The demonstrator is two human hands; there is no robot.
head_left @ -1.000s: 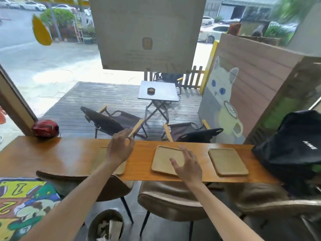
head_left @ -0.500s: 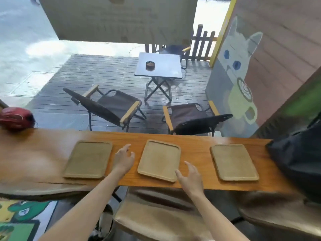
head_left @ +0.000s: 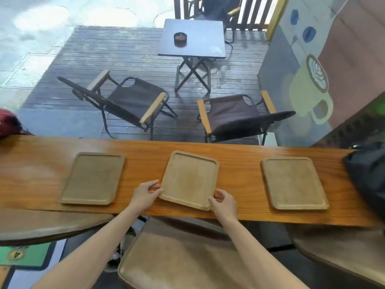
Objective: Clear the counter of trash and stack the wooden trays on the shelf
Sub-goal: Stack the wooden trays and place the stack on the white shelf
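Observation:
Three flat wooden trays lie in a row on the long wooden counter [head_left: 235, 180]. The middle tray [head_left: 190, 179] is turned slightly askew. My left hand [head_left: 145, 193] pinches its near left corner and my right hand [head_left: 224, 202] pinches its near right corner. The left tray [head_left: 93, 178] and the right tray [head_left: 292, 182] lie flat and untouched. No trash shows on the counter, and no shelf is in view.
A black bag [head_left: 368, 174] rests on the counter's right end and a red object [head_left: 9, 124] on its far left. Padded chairs [head_left: 183, 259] stand below the counter's near edge. Beyond the window are two folding chairs and a small table [head_left: 192, 38] with an ashtray.
Both hands have moved from just short of the middle tray onto its near corners. The view has tilted down and closer to the counter.

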